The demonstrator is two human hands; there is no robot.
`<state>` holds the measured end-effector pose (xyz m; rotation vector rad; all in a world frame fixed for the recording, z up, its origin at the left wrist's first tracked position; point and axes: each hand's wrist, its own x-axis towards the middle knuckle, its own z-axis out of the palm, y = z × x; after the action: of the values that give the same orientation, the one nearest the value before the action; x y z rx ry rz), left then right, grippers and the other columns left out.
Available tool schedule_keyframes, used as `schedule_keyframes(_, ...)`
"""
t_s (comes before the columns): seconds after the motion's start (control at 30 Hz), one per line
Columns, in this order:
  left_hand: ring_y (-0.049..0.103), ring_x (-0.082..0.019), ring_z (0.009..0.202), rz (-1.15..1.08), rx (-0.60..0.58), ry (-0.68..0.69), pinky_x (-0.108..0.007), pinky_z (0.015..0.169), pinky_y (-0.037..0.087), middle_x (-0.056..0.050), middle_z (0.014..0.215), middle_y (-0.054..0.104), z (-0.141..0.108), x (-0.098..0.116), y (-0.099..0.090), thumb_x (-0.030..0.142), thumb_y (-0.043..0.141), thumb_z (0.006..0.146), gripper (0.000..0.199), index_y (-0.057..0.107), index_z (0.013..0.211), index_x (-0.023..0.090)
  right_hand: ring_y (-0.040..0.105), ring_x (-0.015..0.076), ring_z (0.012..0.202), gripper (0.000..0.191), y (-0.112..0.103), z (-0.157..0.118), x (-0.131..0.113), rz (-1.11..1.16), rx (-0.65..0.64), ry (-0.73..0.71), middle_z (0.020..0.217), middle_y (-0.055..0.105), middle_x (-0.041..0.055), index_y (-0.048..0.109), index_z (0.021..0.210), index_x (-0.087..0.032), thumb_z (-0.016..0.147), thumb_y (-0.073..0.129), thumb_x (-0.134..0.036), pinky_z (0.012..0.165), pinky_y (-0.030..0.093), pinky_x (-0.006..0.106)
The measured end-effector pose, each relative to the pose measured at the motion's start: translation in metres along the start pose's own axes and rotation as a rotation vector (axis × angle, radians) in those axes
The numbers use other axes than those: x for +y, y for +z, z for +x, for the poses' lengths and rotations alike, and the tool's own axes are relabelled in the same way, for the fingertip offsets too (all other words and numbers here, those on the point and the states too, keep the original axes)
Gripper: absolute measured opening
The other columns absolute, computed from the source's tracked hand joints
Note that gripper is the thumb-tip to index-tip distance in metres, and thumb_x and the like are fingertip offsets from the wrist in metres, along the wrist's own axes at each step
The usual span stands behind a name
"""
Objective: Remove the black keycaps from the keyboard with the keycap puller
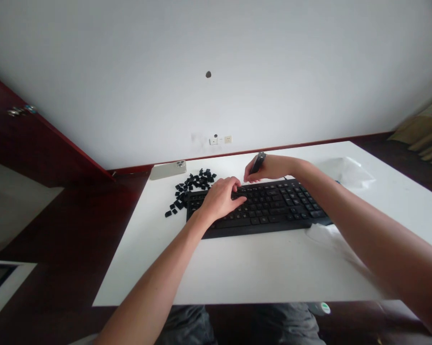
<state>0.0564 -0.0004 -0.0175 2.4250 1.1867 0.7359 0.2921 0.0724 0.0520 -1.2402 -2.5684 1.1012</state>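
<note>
A black computer keyboard [259, 210] lies on the white table [237, 273], with some of its left-end keys hidden under my left hand [219, 199]. That hand rests on the keys, fingers curled, and nothing shows in it. Above the keyboard's top edge, my right hand [269, 168] grips a short black tool [257, 163], its exact kind hard to tell, with the tip pointing down towards the keys. A heap of several loose black keycaps [189, 191] lies on the table against the keyboard's left end, close to my left hand.
A silver smartphone [168, 170] lies face down at the table's far left corner. Clear plastic film [345, 172] lies to the right of the keyboard, and a white sheet [325, 235] lies below its right end. The far table edge meets a white wall with a socket [219, 140].
</note>
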Motion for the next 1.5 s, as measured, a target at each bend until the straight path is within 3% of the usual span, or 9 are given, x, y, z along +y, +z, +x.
schedule_keyframes(0.13, 0.065, -0.022, 0.089, 0.007, 0.006, -0.031, -0.036, 0.081, 0.052, -0.003, 0.097, 0.07, 0.0, 0.0, 0.002, 0.028, 0.085, 0.088, 0.039, 0.058, 0.116, 0.02, 0.069, 0.0252, 0.088, 0.029, -0.008, 0.015, 0.002, 0.003, -0.113, 0.0, 0.091, 0.077, 0.0069, 0.08, 0.096, -0.021, 0.082, 0.07, -0.044, 0.075, 0.053, 0.034)
schedule_keyframes(0.37, 0.066, -0.024, 0.092, 0.01, 0.002, -0.052, -0.039, 0.088, 0.053, -0.004, 0.1, 0.071, 0.002, -0.001, 0.004, 0.03, 0.082, 0.09, 0.055, 0.057, 0.137, 0.018, 0.07, 0.0251, 0.089, 0.034, -0.006, 0.013, -0.005, -0.033, -0.134, 0.019, 0.094, 0.078, 0.0077, 0.079, 0.099, -0.02, 0.081, 0.07, -0.048, 0.078, 0.053, 0.034)
schedule_keyframes(0.57, 0.066, -0.024, 0.092, 0.004, 0.008, -0.036, -0.039, 0.087, 0.053, -0.003, 0.096, 0.07, 0.002, -0.001, 0.004, 0.03, 0.08, 0.091, 0.051, 0.059, 0.136, 0.019, 0.073, 0.0263, 0.085, 0.023, 0.001, 0.012, -0.01, -0.077, -0.049, 0.06, 0.092, 0.081, 0.0043, 0.08, 0.088, -0.027, 0.077, 0.076, -0.047, 0.073, 0.053, 0.036)
schedule_keyframes(0.67, 0.065, -0.023, 0.089, 0.028, 0.004, -0.024, -0.038, 0.085, 0.053, -0.004, 0.096, 0.07, 0.002, -0.001, 0.003, 0.031, 0.08, 0.091, 0.034, 0.066, 0.121, 0.021, 0.072, 0.0262, 0.079, 0.025, 0.003, 0.011, -0.013, -0.095, -0.028, 0.027, 0.084, 0.08, 0.004, 0.081, 0.086, -0.028, 0.077, 0.078, -0.052, 0.069, 0.052, 0.036)
schedule_keyframes(0.77, 0.065, -0.024, 0.088, 0.063, -0.008, -0.022, -0.039, 0.083, 0.053, -0.004, 0.095, 0.07, 0.002, 0.0, 0.002, 0.033, 0.079, 0.092, 0.021, 0.069, 0.106, 0.021, 0.071, 0.027, 0.075, 0.027, 0.006, 0.009, -0.021, -0.146, 0.015, -0.003, 0.076, 0.078, 0.0061, 0.081, 0.083, -0.027, 0.077, 0.08, -0.053, 0.068, 0.05, 0.037)
schedule_keyframes(0.97, 0.064, -0.027, 0.091, 0.128, -0.022, -0.076, -0.042, 0.088, 0.052, -0.005, 0.095, 0.069, 0.002, 0.004, 0.003, 0.035, 0.077, 0.093, 0.02, 0.068, 0.102, 0.02, 0.07, 0.0281, 0.077, 0.031, 0.022, -0.005, -0.037, -0.244, 0.099, -0.034, 0.082, 0.078, 0.0105, 0.08, 0.084, -0.025, 0.088, 0.072, -0.055, 0.072, 0.046, 0.04)
schedule_keyframes(1.13, 0.065, -0.027, 0.095, 0.168, -0.018, -0.091, -0.044, 0.095, 0.052, -0.007, 0.1, 0.069, 0.001, 0.011, 0.008, 0.034, 0.072, 0.098, 0.022, 0.069, 0.115, 0.02, 0.064, 0.0253, 0.069, 0.049, 0.042, -0.021, -0.041, -0.254, 0.285, 0.056, 0.074, 0.074, 0.0093, 0.076, 0.081, -0.025, 0.096, 0.057, -0.067, 0.068, 0.042, 0.038)
schedule_keyframes(1.3, 0.063, -0.032, 0.112, 0.193, 0.119, -0.089, -0.049, 0.102, 0.051, -0.012, 0.114, 0.069, -0.004, 0.017, 0.019, 0.044, 0.07, 0.1, 0.032, 0.069, 0.12, 0.019, 0.064, 0.0252, 0.07, 0.058, 0.056, -0.023, -0.041, -0.151, 0.47, 0.099, 0.067, 0.072, 0.0066, 0.073, 0.074, -0.024, 0.097, 0.051, -0.073, 0.071, 0.044, 0.038)
schedule_keyframes(1.5, 0.064, -0.031, 0.113, 0.196, 0.102, -0.068, -0.049, 0.105, 0.051, -0.012, 0.118, 0.07, -0.004, 0.018, 0.018, 0.037, 0.071, 0.099, 0.028, 0.073, 0.121, 0.019, 0.061, 0.0219, 0.069, 0.054, 0.064, -0.018, -0.024, -0.064, 0.564, 0.154, 0.064, 0.068, 0.0038, 0.064, 0.067, -0.024, 0.096, 0.055, -0.068, 0.07, 0.044, 0.035)
